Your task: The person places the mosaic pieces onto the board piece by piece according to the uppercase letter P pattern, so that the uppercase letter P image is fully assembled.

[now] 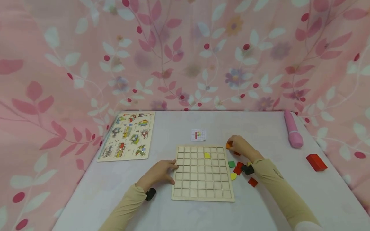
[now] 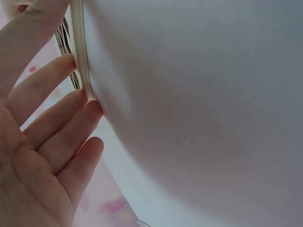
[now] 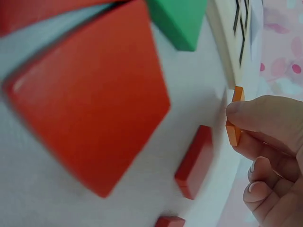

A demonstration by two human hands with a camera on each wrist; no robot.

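- Six o'clock of the grid board (image 1: 202, 176): open tabletop (image 1: 199, 216), room to pass.
- Three o'clock: loose tiles (image 1: 238, 169) crowd the way.
- Nine o'clock, left hand (image 1: 160, 171); two o'clock, right hand (image 1: 242, 148): both obstruct.
- One o'clock: free lane past the paper card (image 1: 198, 135).

Right hand (image 3: 279, 163) pinches orange block (image 3: 234, 135), thumb and finger, near board (image 3: 225, 42) corner. Large red block (image 3: 94, 99) close to camera on white counter (image 3: 42, 189); green block (image 3: 182, 21) beyond. Another red block (image 3: 42, 12) top left, smaller red block (image 3: 194, 163) nearer hand, red piece (image 3: 170, 221) cut off at bottom. Floral cloth (image 3: 284, 38) behind.
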